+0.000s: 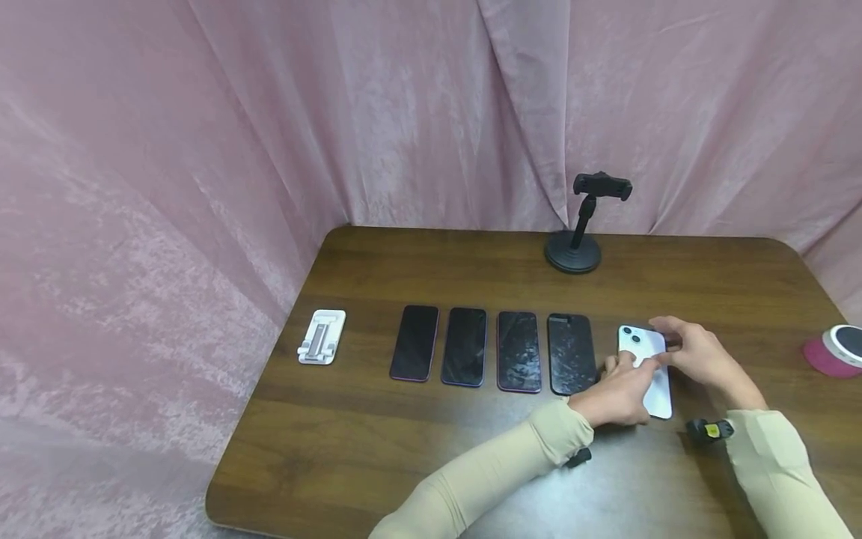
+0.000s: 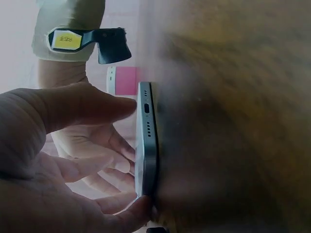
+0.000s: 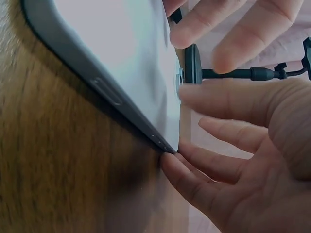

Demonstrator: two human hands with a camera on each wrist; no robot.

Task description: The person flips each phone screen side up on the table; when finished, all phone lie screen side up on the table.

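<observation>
A white smartphone lies back-up on the wooden table, its two camera lenses at the far left corner. My left hand reaches across it from the left; in the left wrist view the thumb touches near its port end and the lower fingers rest at the left edge. At the far right corner is my right hand, fingertips against that corner and thumb over the back. Left of it, several dark smartphones lie screen-up in a row, the nearest being a black one.
Behind the row stands a black phone stand with an empty clamp. A folded white phone stand lies at the far left. A pink and white round object sits near the right table edge. Pink curtains hang behind the table.
</observation>
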